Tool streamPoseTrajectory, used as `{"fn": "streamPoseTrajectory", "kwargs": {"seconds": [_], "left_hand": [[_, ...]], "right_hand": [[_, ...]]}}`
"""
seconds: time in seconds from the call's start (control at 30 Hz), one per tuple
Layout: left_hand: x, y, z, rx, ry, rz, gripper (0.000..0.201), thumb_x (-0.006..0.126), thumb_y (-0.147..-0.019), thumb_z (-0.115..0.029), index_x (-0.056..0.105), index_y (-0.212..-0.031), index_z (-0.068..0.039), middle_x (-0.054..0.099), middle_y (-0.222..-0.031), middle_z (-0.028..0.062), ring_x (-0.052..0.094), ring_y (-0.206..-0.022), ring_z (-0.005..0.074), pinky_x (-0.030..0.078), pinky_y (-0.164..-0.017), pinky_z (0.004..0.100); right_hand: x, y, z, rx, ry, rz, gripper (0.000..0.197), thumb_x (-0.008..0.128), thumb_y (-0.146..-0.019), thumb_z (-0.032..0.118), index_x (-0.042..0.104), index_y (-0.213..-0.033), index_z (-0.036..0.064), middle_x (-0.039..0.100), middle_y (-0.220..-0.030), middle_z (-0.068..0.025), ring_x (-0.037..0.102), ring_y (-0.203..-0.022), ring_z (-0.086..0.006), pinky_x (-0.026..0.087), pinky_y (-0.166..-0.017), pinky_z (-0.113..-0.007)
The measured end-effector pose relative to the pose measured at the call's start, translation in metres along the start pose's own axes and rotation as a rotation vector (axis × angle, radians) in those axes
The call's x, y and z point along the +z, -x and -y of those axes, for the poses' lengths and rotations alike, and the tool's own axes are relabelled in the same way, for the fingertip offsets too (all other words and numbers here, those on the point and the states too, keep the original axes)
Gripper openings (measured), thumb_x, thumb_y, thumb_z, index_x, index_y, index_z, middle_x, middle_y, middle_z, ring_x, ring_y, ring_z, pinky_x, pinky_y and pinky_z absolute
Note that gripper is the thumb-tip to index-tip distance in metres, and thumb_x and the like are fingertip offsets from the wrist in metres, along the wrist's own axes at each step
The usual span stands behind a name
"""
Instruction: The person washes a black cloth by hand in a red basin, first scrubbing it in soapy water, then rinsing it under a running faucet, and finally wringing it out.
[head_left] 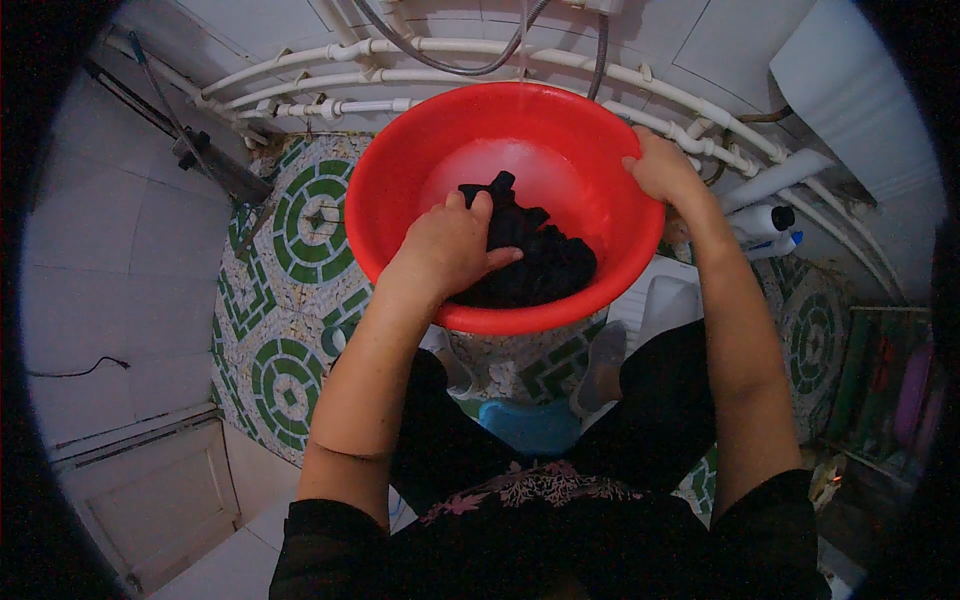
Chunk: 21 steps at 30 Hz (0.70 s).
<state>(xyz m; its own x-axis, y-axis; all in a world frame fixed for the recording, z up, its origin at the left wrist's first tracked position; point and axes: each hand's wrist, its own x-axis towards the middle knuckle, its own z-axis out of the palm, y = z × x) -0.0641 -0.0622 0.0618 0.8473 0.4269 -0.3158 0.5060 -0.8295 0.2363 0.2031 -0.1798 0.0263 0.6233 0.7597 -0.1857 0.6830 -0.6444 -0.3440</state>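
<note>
A wide red plastic basin (385, 150) is in front of me, tilted toward me. Bunched black cloth (545, 262) lies in its near part; I cannot tell which garment it is. Over the cloth's left side is my left hand (445, 245), thumb spread from the fingers, touching the fabric without a visible grip. My right hand (663, 168) is closed round the basin's right rim, with some fingers hidden behind it. A thin stream of water (522, 45) falls from above into the basin, and pale water (505, 165) shows at its far side.
White pipes (440, 45) and a grey hose (450, 70) run along the tiled wall behind the basin. Bottles (765, 222) stand at right. A blue stool (528, 428) is between my legs. A rack (880, 380) stands far right, a low door (150, 500) lower left.
</note>
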Motion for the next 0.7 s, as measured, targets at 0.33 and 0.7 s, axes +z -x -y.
{"fn": "streamPoseTrajectory", "kwargs": {"seconds": [0.33, 0.7], "left_hand": [[0.0014, -0.0004, 0.0012, 0.013, -0.002, -0.005, 0.071, 0.061, -0.077, -0.051, 0.041, -0.122, 0.000, 0.050, -0.111, 0.0284, 0.058, -0.091, 0.0424, 0.049, -0.077, 0.0461], [-0.0024, -0.0003, -0.0002, 0.002, 0.008, 0.037, 0.073, 0.059, -0.078, -0.052, 0.039, -0.124, -0.001, 0.048, -0.114, 0.0291, 0.057, -0.092, 0.0445, 0.049, -0.077, 0.0477]], "right_hand": [[-0.0024, 0.0020, 0.0006, -0.018, -0.019, 0.003, 0.036, 0.056, -0.082, 0.019, 0.050, -0.114, 0.0023, 0.060, -0.102, -0.0238, 0.056, -0.097, -0.0387, 0.044, -0.085, -0.041], [-0.0005, 0.0000, -0.0007, -0.015, -0.021, 0.004, 0.039, 0.056, -0.082, 0.019, 0.048, -0.116, 0.0016, 0.060, -0.103, -0.0238, 0.056, -0.099, -0.0380, 0.044, -0.086, -0.041]]}}
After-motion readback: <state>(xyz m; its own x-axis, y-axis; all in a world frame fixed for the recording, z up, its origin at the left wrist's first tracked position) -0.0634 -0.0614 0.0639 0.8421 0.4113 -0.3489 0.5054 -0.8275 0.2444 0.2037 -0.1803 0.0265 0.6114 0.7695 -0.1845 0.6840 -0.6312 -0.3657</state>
